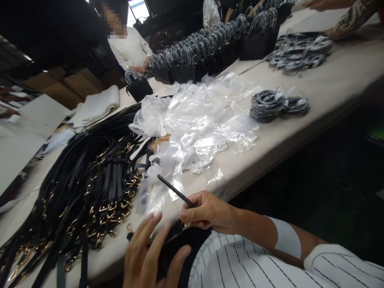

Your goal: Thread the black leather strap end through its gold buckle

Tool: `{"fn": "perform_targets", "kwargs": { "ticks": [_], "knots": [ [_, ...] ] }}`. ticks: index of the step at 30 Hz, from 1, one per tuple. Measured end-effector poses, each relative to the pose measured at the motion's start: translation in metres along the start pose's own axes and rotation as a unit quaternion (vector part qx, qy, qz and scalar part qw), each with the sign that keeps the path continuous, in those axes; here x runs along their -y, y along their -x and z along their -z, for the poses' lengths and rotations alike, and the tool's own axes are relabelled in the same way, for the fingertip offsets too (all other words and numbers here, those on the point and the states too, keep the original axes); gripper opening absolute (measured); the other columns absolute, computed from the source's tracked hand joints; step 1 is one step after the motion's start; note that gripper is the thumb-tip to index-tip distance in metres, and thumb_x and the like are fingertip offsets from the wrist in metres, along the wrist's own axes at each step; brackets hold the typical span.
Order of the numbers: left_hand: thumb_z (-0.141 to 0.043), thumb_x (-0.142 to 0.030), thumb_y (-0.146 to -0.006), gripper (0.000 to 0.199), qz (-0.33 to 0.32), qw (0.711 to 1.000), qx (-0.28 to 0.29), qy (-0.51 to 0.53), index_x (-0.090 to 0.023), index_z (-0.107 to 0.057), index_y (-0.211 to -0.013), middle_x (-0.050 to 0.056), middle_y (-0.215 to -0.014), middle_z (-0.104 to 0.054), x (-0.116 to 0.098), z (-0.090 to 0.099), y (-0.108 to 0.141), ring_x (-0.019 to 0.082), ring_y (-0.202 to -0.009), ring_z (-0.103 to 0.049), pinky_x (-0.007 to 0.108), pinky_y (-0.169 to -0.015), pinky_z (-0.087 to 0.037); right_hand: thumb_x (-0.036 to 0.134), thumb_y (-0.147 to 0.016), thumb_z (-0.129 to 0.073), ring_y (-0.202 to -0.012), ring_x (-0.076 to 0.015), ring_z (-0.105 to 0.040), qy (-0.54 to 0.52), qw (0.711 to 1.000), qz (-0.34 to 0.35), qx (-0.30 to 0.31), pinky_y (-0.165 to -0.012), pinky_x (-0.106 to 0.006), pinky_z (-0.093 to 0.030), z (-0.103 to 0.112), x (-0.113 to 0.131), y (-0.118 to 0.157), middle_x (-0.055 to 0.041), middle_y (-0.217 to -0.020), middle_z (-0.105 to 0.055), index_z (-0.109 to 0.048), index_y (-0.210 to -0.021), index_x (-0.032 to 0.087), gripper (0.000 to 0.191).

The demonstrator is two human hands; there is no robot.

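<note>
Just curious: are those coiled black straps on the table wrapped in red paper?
No, the coiled straps on the table are black with pale bands, no red paper.

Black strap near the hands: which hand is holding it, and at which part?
The right hand pinches the black strap near one end; the left hand touches its clasp end.

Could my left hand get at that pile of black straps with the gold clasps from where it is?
Probably yes. The left hand is touching a black strap that the right hand pinches, and the pile of black straps lies just beside it on the table, with nothing between.
</note>
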State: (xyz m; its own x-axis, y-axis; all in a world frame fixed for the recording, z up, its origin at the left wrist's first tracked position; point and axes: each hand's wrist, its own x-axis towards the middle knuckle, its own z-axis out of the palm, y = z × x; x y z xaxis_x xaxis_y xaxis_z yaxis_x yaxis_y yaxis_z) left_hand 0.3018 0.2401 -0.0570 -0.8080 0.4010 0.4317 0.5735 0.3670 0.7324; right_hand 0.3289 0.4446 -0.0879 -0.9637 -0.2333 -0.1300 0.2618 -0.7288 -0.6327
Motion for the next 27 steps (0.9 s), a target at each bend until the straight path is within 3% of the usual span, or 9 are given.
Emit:
{"fn": "perform_targets", "kwargs": {
  "ticks": [2, 4, 8, 12, 15, 18, 24, 27],
  "knots": [
    [-0.082, -0.023, -0.072, 0.042, -0.009, 0.996, 0.083, -0.019, -0.028, -0.075, -0.114, 0.008, -0.110, -0.075, 0.006, -0.014, -0.010, 0.030, -0.107, -0.069, 0.041, -0.097, -0.057, 0.037, -0.069, -0.088, -0.047, -0.0007, -0.035, -0.030, 0.999, -0.029, 0.016, -0.039, -0.015, -0.015, -0.002, 0.001, 0.001, 0.0033, -0.061, -0.050, -0.066, -0.080, 0.008, 0.038],
    [-0.074, -0.029, -0.081, 0.035, 0.021, 0.992, 0.127, 0.008, -0.027, -0.073, -0.116, 0.006, -0.106, -0.077, 0.014, -0.029, -0.015, 0.027, -0.096, -0.073, 0.036, -0.087, -0.061, 0.037, -0.073, -0.085, -0.045, -0.0007, -0.032, -0.054, 0.997, -0.048, 0.032, -0.038, -0.015, -0.012, -0.001, 0.001, 0.002, 0.0043, -0.057, -0.047, -0.065, -0.079, 0.009, 0.036],
    [-0.077, -0.040, -0.078, 0.040, 0.123, 0.981, 0.069, 0.133, -0.025, -0.070, -0.114, 0.004, -0.108, -0.076, 0.012, -0.059, -0.010, 0.023, -0.095, -0.073, 0.028, -0.081, -0.061, 0.037, -0.074, -0.084, -0.044, -0.0014, -0.031, -0.052, 0.997, -0.044, 0.019, -0.038, -0.016, -0.012, 0.006, -0.002, 0.005, 0.0044, -0.053, -0.046, -0.065, -0.077, 0.008, 0.036],
    [-0.073, -0.046, -0.080, 0.027, 0.197, 0.969, -0.036, 0.147, -0.022, -0.066, -0.089, -0.002, -0.077, -0.070, -0.009, -0.080, -0.007, 0.012, -0.069, -0.065, 0.019, -0.064, -0.053, 0.038, -0.078, -0.081, -0.043, -0.0010, -0.027, -0.058, 0.997, -0.047, -0.006, -0.039, -0.017, -0.010, 0.010, -0.009, 0.008, 0.0063, -0.051, -0.042, -0.067, -0.084, 0.008, 0.033],
    [-0.069, -0.048, -0.083, 0.027, 0.205, 0.964, -0.052, 0.163, -0.021, -0.064, -0.088, -0.002, -0.078, -0.067, -0.014, -0.085, -0.005, 0.012, -0.072, -0.063, 0.020, -0.067, -0.052, 0.040, -0.079, -0.080, -0.045, -0.0011, -0.026, -0.050, 0.998, -0.038, -0.032, -0.041, -0.018, -0.009, 0.013, -0.011, 0.009, 0.0061, -0.053, -0.042, -0.068, -0.087, 0.009, 0.034],
    [-0.068, -0.045, -0.084, 0.025, 0.202, 0.961, -0.038, 0.186, -0.022, -0.064, -0.093, 0.000, -0.084, -0.068, -0.005, -0.084, -0.001, 0.013, -0.078, -0.064, 0.021, -0.071, -0.053, 0.041, -0.078, -0.081, -0.048, -0.0013, -0.029, -0.023, 0.998, -0.027, -0.060, -0.042, -0.019, -0.009, 0.017, -0.009, 0.010, 0.0045, -0.057, -0.044, -0.067, -0.083, 0.009, 0.036],
    [-0.069, -0.035, -0.084, 0.012, 0.070, 0.995, -0.047, 0.049, -0.024, -0.067, -0.085, -0.004, -0.070, -0.067, 0.017, -0.079, 0.002, 0.011, -0.062, -0.061, 0.018, -0.061, -0.049, 0.044, -0.071, -0.085, -0.048, -0.0026, -0.030, 0.015, 0.996, -0.018, -0.086, -0.044, -0.020, -0.012, 0.017, -0.019, 0.005, 0.0056, -0.053, -0.042, -0.062, -0.077, 0.010, 0.041],
    [-0.062, -0.042, -0.088, 0.022, 0.134, 0.987, -0.065, 0.053, -0.023, -0.068, -0.081, -0.002, -0.070, -0.066, 0.015, -0.080, 0.001, 0.013, -0.064, -0.060, 0.021, -0.064, -0.048, 0.046, -0.072, -0.084, -0.048, -0.0030, -0.031, 0.037, 0.995, 0.000, -0.094, -0.044, -0.020, -0.014, 0.012, -0.028, 0.001, 0.0061, -0.053, -0.040, -0.060, -0.075, 0.010, 0.043]
  ]
}}
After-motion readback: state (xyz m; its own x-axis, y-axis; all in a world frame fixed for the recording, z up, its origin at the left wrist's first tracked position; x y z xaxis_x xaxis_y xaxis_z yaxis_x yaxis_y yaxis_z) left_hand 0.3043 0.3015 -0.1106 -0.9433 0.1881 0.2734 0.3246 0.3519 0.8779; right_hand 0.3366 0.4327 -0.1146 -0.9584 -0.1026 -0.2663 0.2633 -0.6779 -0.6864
